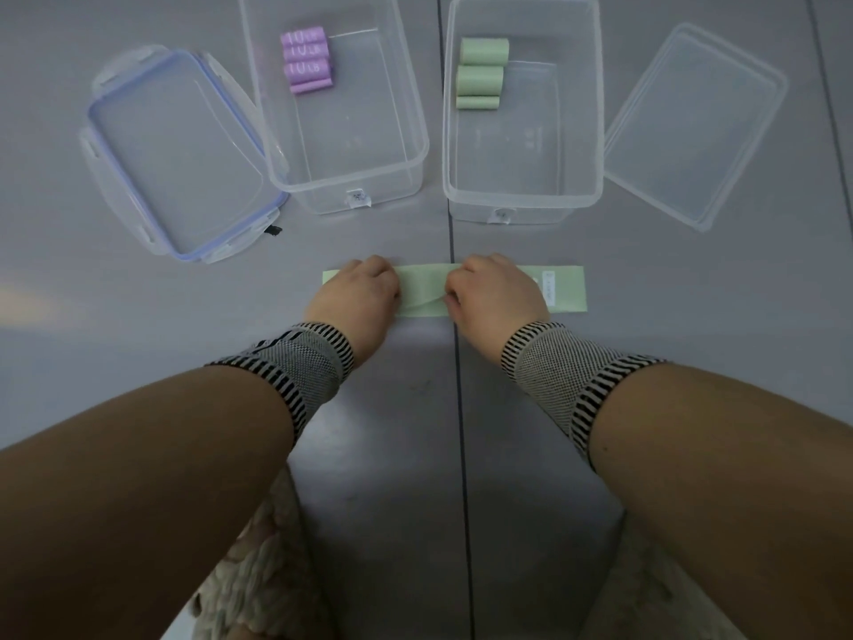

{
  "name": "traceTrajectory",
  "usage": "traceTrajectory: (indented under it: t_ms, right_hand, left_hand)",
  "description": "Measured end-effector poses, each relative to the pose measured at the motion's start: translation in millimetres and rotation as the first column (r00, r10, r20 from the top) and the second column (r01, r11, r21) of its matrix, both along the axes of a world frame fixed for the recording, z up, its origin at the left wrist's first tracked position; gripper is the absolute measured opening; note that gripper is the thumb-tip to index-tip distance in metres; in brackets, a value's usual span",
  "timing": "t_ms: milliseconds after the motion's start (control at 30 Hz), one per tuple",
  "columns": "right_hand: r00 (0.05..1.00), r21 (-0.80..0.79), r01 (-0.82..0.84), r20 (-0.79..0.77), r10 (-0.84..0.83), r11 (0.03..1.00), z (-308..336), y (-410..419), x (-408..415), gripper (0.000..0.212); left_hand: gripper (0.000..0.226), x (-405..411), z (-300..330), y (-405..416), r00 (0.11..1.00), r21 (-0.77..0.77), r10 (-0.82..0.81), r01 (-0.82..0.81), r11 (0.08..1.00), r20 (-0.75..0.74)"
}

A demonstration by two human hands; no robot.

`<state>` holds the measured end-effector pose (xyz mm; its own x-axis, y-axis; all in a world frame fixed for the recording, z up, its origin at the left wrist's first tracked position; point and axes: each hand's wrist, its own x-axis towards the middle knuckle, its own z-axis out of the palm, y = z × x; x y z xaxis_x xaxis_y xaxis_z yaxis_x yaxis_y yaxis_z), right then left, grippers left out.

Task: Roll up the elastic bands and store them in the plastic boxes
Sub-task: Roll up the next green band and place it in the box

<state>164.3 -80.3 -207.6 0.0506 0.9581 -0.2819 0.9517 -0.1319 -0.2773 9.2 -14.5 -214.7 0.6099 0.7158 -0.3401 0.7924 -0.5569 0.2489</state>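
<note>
- You are looking down at a flat green elastic band, a thin matte strip lying on the grey table with its long axis running left to right, just in front of the two boxes.
- Your left hand is resting on the band's left part, fingers curled down onto it; whether they are pinching the strip or only pressing it cannot be told.
- Your right hand is lying on the band right of its middle, fingers curled under onto the strip; its grip cannot be told either.
- Between your hands the band's upper layer is showing a soft curved edge; a small white label is sitting near the right end.
- The left plastic box, clear, smooth and rectangular with rounded corners, is holding purple rolls, short cylinders printed "10 LB", stacked at its far left end with axes left to right.
- The right plastic box, likewise clear, is holding three green rolls at its far left end, lying the same way.
- A blue-rimmed clip lid is lying left of the boxes; a plain clear lid is lying to the right.
- Knitted striped wristbands are wrapping both of your wrists.
</note>
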Motion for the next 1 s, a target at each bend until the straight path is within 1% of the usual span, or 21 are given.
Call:
traceTrajectory:
  t_ms: [133, 200, 267, 333, 433, 533, 567, 600, 667, 733, 800, 833, 867, 933, 1000]
  right_hand:
    - [0.999, 0.063, 0.002, -0.051, 0.001, 0.998, 4.1, -0.8, 0.8, 0.028]
    - [0.998, 0.069, -0.008, -0.062, 0.012, 0.998, 5.2, -3.1, 1.7, 0.028]
    - [0.998, 0.055, -0.02, -0.063, 0.023, 0.998, 4.3, -6.0, 2.0, 0.029]
    - [0.998, 0.025, -0.035, -0.05, 0.036, 0.999, 1.1, -9.3, 1.1, 0.028]
    - [0.999, 0.014, -0.048, -0.024, 0.048, 0.999, -8.3, -14.5, 1.0, 0.022]
    - [0.996, 0.035, -0.049, -0.077, 0.052, 0.998, -14.0, -21.4, 2.9, 0.022]
    - [0.993, 0.071, -0.004, -0.119, 0.012, 0.997, -14.0, -25.4, 5.4, 0.022]
    - [0.982, 0.122, 0.096, -0.172, -0.074, 0.988, -14.1, -30.2, 9.9, 0.022]
    - [0.916, 0.176, 0.369, -0.236, -0.325, 0.913, -12.7, -42.0, 24.5, 0.022]
    - [0.804, 0.129, 0.586, -0.218, -0.554, 0.8, -12.1, -53.8, 44.5, 0.024]
    - [0.654, 0.03, 0.75, -0.187, -0.733, 0.661, -10.6, -62.2, 63.5, 0.028]
    - [0.592, -0.001, 0.799, -0.174, -0.787, 0.602, -10.4, -64.1, 70.6, 0.031]
    - [0.557, -0.019, 0.823, -0.169, -0.813, 0.568, -10.0, -65.1, 76.2, 0.033]
    - [0.544, -0.053, 0.826, -0.187, -0.818, 0.562, -11.2, -64.6, 81.9, 0.036]
    - [0.527, -0.1, 0.826, -0.208, -0.824, 0.554, -10.1, -60.6, 83.0, 0.034]
  left_hand:
    - [0.027, -1.2, 3.8, -5.8, 0.995, -0.006, 0.023, -0.023, 1.0, 0.098]
    - [0.016, -5.2, 4.4, -7.3, 0.993, 0.023, 0.021, -0.024, 0.999, 0.12]
    - [0.014, -7.6, 5.0, -7.7, 0.994, 0.048, 0.011, -0.016, 0.999, 0.105]
    - [0.017, -8.8, 4.6, -7.6, 0.998, 0.03, 0.002, -0.003, 1.0, 0.067]
    - [0.022, -9.4, 3.0, -8.0, 1.0, -0.003, -0.012, 0.012, 1.0, 0.01]
    - [0.026, -7.2, 5.9, -10.4, 1.0, -0.001, 0.007, -0.007, 1.0, 0.006]
    - [0.028, -4.6, 6.8, -12.7, 1.0, 0.01, 0.003, -0.003, 1.0, 0.02]
    - [0.032, -0.3, 8.3, -16.0, 0.999, 0.024, -0.015, 0.014, 1.0, 0.05]
    - [0.042, 13.5, 10.8, -25.1, 0.989, 0.03, -0.092, 0.089, 0.996, 0.119]
    - [0.05, 32.2, 11.7, -37.0, 0.981, -0.014, -0.166, 0.168, 0.986, 0.105]
    - [0.054, 49.5, 9.5, -47.7, 0.976, -0.074, -0.216, 0.218, 0.973, 0.038]
    - [0.054, 56.1, 7.7, -52.1, 0.971, -0.089, -0.237, 0.237, 0.967, 0.004]
    - [0.054, 60.9, 6.5, -55.6, 0.968, -0.1, -0.25, 0.246, 0.964, -0.028]
    - [0.051, 66.7, 5.9, -59.0, 0.97, -0.125, -0.234, 0.224, 0.967, -0.068]
    - [0.048, 71.1, 9.7, -57.3, 0.977, -0.145, -0.199, 0.187, 0.972, -0.073]
